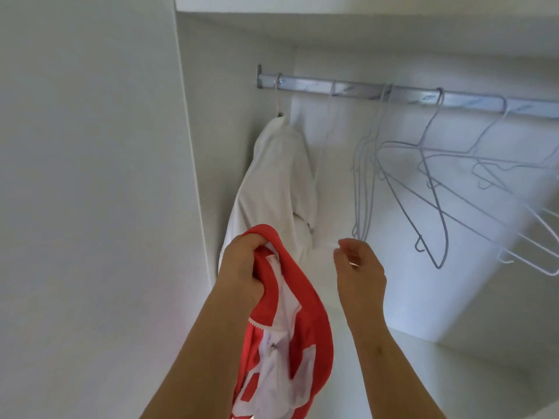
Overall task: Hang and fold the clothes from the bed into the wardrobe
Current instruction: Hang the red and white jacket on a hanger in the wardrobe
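A: What is held by the hands?

B: A red and white zip-up garment (281,325) is gripped at its red collar by the left hand (242,267), the fingers closed around the fabric; the rest is left hanging down between the forearms. Nothing is held by the right hand (360,276), which is half open with fingers loosely curled, raised just beside the garment.

A: What is seen around them?

B: A silver metal rail (393,93) is fixed across the white wardrobe interior (348,46). A white garment (278,182) is hung at the rail's left end, directly behind the left hand. A thin white hanger (328,128) is hung next to it, and to the right a cluster of empty pale grey wire hangers (429,182) is spread along the rail, several tilted and overlapping. A white side panel (90,176) is seen at left
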Demonstrator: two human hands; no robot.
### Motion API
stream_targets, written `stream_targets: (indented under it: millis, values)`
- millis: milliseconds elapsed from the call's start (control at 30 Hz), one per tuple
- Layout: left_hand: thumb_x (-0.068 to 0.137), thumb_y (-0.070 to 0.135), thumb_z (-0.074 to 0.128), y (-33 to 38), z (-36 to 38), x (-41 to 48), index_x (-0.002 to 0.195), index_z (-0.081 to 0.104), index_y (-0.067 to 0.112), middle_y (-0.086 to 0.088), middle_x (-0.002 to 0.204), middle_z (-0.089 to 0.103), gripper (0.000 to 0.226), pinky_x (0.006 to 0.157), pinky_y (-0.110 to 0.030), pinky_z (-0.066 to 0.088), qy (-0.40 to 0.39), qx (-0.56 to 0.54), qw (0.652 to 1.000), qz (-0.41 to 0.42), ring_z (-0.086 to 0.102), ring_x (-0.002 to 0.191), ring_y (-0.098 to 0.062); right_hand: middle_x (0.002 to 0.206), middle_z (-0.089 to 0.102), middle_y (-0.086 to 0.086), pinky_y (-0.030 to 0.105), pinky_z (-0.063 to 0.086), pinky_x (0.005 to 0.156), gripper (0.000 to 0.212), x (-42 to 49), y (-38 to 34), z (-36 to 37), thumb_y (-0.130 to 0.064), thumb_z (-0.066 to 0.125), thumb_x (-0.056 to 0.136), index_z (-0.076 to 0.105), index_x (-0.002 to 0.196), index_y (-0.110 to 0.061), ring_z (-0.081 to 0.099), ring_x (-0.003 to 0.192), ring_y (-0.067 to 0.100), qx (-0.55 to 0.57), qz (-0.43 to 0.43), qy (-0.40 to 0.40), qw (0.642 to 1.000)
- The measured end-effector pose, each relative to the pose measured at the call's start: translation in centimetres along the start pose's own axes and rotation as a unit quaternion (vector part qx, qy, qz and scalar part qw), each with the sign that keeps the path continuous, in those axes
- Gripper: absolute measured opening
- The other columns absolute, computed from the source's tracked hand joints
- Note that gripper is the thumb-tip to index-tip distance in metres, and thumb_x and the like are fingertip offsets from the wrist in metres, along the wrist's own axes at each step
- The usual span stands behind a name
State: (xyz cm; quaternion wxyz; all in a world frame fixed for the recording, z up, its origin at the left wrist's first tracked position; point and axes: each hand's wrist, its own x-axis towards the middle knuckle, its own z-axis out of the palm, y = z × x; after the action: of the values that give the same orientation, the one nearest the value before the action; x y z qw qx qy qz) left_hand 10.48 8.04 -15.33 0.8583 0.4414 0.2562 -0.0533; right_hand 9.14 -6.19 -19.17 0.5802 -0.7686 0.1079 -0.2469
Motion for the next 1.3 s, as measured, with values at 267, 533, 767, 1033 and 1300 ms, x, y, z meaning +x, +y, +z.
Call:
stream_targets:
  millis: [267, 533, 767, 1033, 1300]
  values:
    - [0.083, 0.008, 0.057, 1.5, 4.0, 5.6, 0.073, 0.061, 0.01, -0.007, 0.066, 0.063, 0.011, 0.052, -0.027, 0.043, 0.057, -0.007, 0.998, 0.022, 0.058, 0.064, -0.02, 0.112, 0.054, -0.012, 0.013, 0.042, 0.077, 0.028, 9.9, -0.8, 4.0, -0.025, 0.052, 0.093, 0.053, 0.121, -0.026, 0.054, 0.1, 0.007, 0.004, -0.023, -0.116, 0.993]
    - [0.082, 0.005, 0.054, 3.6, 4.2, 8.2, 0.071, 0.063, 0.005, -0.006, 0.048, 0.063, 0.014, 0.055, -0.029, 0.045, 0.036, 0.003, 0.999, 0.038, 0.058, 0.059, -0.023, 0.099, 0.059, 0.001, 0.019, 0.04, 0.059, 0.066, 13.0, -0.1, 8.4, -0.013, 0.054, 0.09, 0.019, 0.146, -0.023, 0.057, 0.072, 0.01, 0.103, 0.145, -0.176, 0.968]
    - [0.081, 0.003, 0.055, 4.9, 4.9, 10.4, 0.07, 0.061, 0.004, -0.007, 0.045, 0.062, 0.012, 0.059, -0.03, 0.047, 0.027, 0.003, 0.999, 0.026, 0.057, 0.061, -0.024, 0.102, 0.052, -0.002, 0.027, 0.045, 0.073, 0.037, 15.2, -2.5, 9.6, -0.045, 0.043, 0.095, 0.048, 0.12, -0.018, 0.051, 0.084, 0.013, 0.083, 0.149, -0.212, 0.962]
    - [0.08, 0.006, 0.057, 5.7, 3.8, 10.5, 0.073, 0.062, 0.007, -0.009, 0.058, 0.066, 0.008, 0.054, -0.029, 0.044, -0.007, 0.053, 0.999, 0.004, 0.058, 0.065, -0.023, 0.056, 0.04, -0.002, 0.019, 0.032, 0.038, 0.019, 13.6, -4.3, 11.4, -0.009, 0.038, 0.096, 0.051, 0.108, -0.017, 0.035, 0.034, 0.004, 0.247, 0.193, -0.147, 0.938]
    - [0.081, 0.009, 0.061, 6.7, 1.4, 9.0, 0.083, 0.06, 0.009, -0.01, 0.083, 0.062, 0.003, 0.058, -0.034, 0.044, -0.018, 0.066, 0.998, 0.002, 0.058, 0.075, -0.024, 0.04, 0.033, -0.01, 0.017, 0.025, 0.035, 0.018, 11.3, -6.3, 10.3, -0.015, 0.041, 0.098, 0.057, 0.09, -0.018, 0.027, 0.033, 0.004, 0.23, 0.109, -0.135, 0.957]
